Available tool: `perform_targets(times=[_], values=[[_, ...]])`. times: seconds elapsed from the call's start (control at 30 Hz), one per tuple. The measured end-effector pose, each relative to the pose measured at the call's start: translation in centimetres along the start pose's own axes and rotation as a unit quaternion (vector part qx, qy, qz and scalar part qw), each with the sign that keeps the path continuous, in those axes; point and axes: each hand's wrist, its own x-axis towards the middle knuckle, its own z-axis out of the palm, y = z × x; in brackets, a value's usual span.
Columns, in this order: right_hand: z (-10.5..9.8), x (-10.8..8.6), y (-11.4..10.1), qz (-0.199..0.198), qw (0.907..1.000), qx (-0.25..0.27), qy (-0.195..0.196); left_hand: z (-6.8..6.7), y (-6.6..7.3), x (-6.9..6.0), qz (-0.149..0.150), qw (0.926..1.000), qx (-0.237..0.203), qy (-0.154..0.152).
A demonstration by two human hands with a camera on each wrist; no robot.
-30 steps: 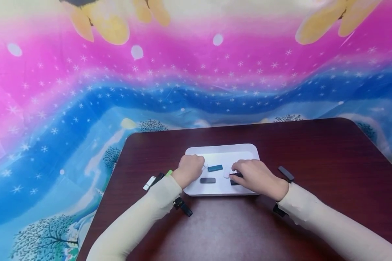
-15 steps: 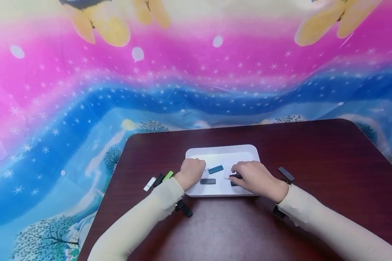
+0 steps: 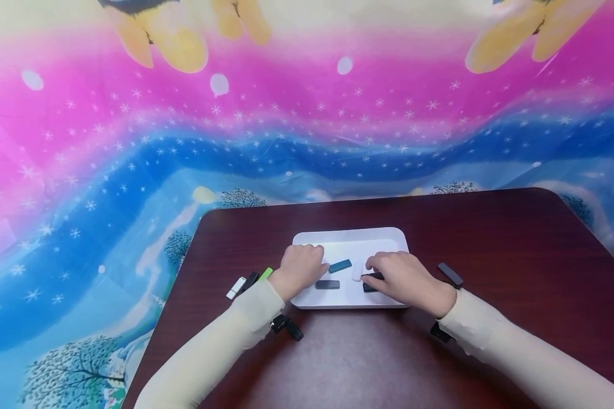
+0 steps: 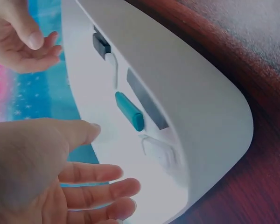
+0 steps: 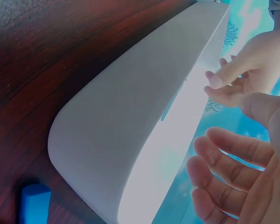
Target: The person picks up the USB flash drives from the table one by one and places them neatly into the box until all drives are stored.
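Observation:
My left hand (image 3: 301, 268) is over the left part of the white tray (image 3: 348, 303), its fingers apart and holding nothing in the left wrist view. Below it in that view, a whitish clear piece (image 4: 158, 153) lies in the tray. Beside that piece are a teal stick (image 3: 340, 265) and a grey stick (image 3: 327, 284). My right hand (image 3: 408, 279), loosely bent and empty in the right wrist view, hovers over the tray's right part. Near its thumb and fingers lie a white stick (image 3: 357, 271) and black pieces (image 3: 370, 284), partly hidden by the hand.
Left of the tray, a white stick (image 3: 236, 288), a black one (image 3: 249, 281) and a green one (image 3: 266, 274) lie on the dark red table (image 3: 337, 363). A dark stick (image 3: 450, 274) lies to the right. A patterned cloth (image 3: 307, 125) hangs behind.
The fingers of my left hand have spread apart and let go of the small whitish piece they pinched. My right hand has stayed nearly in place.

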Motion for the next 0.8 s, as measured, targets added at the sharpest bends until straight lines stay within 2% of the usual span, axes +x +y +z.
perform_targets(times=[0.27,0.43,0.67,0.8], values=[[-0.4,-0.2,-0.2,-0.002,1.0,-0.001,0.005,-0.7,-0.3,-1.8,0.019,0.9979,-0.011,0.06],[-0.8,-0.6,-0.3,0.002,1.0,0.001,0.005,-1.1,-0.4,-2.7,0.03,0.9963,-0.016,0.079],[-1.0,-1.1,0.0,0.006,1.0,0.0,0.006,-2.0,-0.7,-3.5,0.03,0.9927,-0.034,0.112],[-1.2,-1.3,0.2,0.007,0.9999,0.0,0.009,-2.3,-0.5,-3.8,0.04,0.9916,-0.044,0.115]])
